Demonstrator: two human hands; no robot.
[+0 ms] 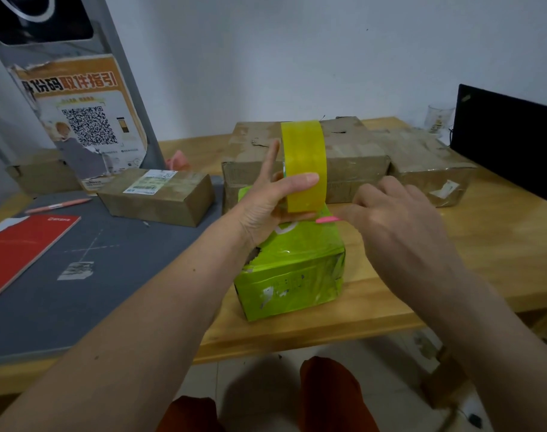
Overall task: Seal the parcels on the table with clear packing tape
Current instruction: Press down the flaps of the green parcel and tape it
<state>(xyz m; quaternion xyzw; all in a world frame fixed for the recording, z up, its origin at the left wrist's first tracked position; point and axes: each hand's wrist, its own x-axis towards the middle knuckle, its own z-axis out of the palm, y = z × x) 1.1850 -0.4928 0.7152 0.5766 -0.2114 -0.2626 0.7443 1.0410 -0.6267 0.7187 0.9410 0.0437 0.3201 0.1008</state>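
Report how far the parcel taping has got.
Done: the green parcel already shows glossy tape. In hand: the left hand holds the tape roll above it while the right hand picks at the tape end. Left: the label box looks untouched; the rear boxes are hard to judge.

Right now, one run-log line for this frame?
stage: finding tape end | left hand: holds tape roll upright above green parcel | right hand: pinches pink tab at roll's base | tape on parcel: not yet

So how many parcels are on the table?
5: a green one under the hands, a small brown one on the grey mat, a big one behind, another at right, one far left. More may be hidden.
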